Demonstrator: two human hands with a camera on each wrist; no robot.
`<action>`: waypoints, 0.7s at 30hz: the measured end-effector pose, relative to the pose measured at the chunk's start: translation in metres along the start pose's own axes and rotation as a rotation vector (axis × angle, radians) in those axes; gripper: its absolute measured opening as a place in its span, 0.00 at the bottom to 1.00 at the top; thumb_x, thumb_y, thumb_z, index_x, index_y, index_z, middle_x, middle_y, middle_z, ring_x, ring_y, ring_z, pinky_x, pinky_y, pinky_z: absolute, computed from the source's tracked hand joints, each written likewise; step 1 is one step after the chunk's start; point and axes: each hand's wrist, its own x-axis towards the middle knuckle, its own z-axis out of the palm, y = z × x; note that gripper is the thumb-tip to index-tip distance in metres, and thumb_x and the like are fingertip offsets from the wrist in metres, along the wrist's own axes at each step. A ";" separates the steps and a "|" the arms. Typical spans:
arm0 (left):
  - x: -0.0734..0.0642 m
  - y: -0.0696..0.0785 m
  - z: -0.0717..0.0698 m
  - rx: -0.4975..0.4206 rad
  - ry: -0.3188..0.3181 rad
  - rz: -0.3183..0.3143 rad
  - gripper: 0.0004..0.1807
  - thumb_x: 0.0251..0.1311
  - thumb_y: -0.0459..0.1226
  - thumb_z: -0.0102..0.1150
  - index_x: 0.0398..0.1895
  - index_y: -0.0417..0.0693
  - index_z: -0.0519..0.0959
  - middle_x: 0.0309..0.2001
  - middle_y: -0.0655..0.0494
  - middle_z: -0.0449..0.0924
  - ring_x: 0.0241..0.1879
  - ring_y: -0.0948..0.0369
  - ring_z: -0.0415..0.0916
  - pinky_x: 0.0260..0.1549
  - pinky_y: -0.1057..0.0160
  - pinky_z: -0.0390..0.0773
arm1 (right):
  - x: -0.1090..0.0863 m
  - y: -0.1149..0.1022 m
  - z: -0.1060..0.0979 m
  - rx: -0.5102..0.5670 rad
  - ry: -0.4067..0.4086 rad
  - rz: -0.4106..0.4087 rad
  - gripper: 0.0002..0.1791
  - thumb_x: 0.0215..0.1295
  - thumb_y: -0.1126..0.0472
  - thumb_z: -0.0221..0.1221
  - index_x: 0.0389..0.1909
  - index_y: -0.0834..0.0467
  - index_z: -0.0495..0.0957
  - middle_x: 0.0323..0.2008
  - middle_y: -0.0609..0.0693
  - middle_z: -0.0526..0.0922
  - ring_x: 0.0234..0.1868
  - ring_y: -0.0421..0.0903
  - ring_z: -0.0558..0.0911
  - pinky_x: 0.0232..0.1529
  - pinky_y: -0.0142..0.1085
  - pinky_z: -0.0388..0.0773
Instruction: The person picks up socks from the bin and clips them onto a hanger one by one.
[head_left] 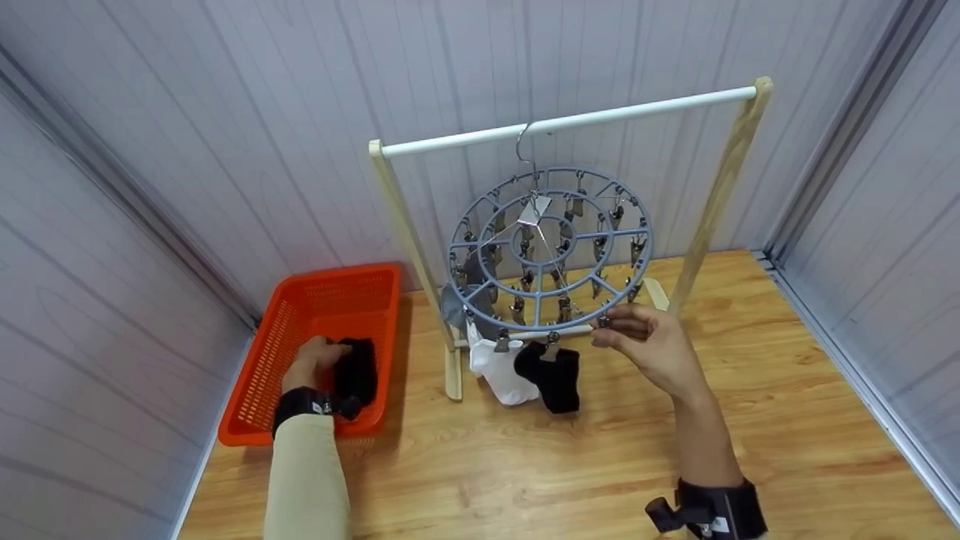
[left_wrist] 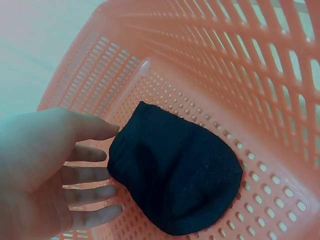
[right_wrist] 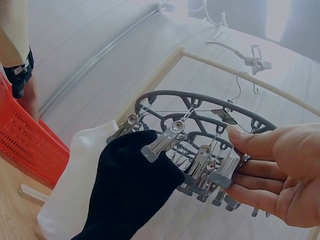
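Observation:
In the orange basket (head_left: 394,322), my left hand (head_left: 309,361) is at the edge of a black sock (left_wrist: 175,170). Its fingers are loosely extended in the left wrist view, with the tips by the sock's near edge. My right hand (head_left: 660,349) holds a metal clip (right_wrist: 227,169) between thumb and fingers at the front rim of the round grey hanger (head_left: 537,328). Nothing hangs from that clip. Beside it, another clip (right_wrist: 167,140) bears a black sock (head_left: 555,379), and a white sock (head_left: 504,375) hangs further left.
The hanger hooks over the white bar (head_left: 600,116) of a wooden-legged rack (head_left: 724,187). Several other clips dangle under its rings, and grey fabric (head_left: 480,300) hangs on its left side. Ribbed wall panels (head_left: 225,112) surround the wood-patterned surface (head_left: 487,472).

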 end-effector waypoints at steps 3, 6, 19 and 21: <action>0.000 -0.001 0.000 -0.049 0.002 0.008 0.21 0.78 0.43 0.53 0.60 0.33 0.73 0.52 0.40 0.73 0.54 0.44 0.69 0.62 0.43 0.72 | 0.000 0.000 0.000 0.003 0.000 0.000 0.19 0.69 0.70 0.69 0.56 0.75 0.79 0.50 0.69 0.87 0.46 0.49 0.90 0.52 0.41 0.86; -0.001 -0.001 -0.002 -0.114 -0.012 -0.003 0.20 0.78 0.43 0.53 0.59 0.34 0.73 0.51 0.42 0.72 0.52 0.45 0.69 0.59 0.45 0.72 | 0.000 0.001 0.000 0.006 0.000 -0.001 0.19 0.69 0.71 0.69 0.56 0.75 0.79 0.50 0.71 0.86 0.46 0.50 0.90 0.52 0.41 0.86; 0.001 -0.004 0.001 -0.044 -0.053 0.064 0.16 0.77 0.40 0.60 0.49 0.33 0.76 0.47 0.42 0.76 0.45 0.51 0.74 0.45 0.57 0.78 | 0.001 -0.001 -0.003 -0.041 -0.024 -0.012 0.17 0.69 0.70 0.68 0.55 0.73 0.81 0.49 0.68 0.87 0.45 0.48 0.91 0.52 0.39 0.86; 0.001 -0.005 0.002 -0.059 -0.043 0.066 0.13 0.75 0.41 0.62 0.44 0.37 0.77 0.43 0.46 0.75 0.44 0.52 0.72 0.44 0.57 0.77 | 0.001 -0.001 -0.003 -0.043 -0.025 -0.012 0.17 0.69 0.70 0.69 0.55 0.73 0.81 0.50 0.69 0.86 0.45 0.48 0.91 0.51 0.39 0.86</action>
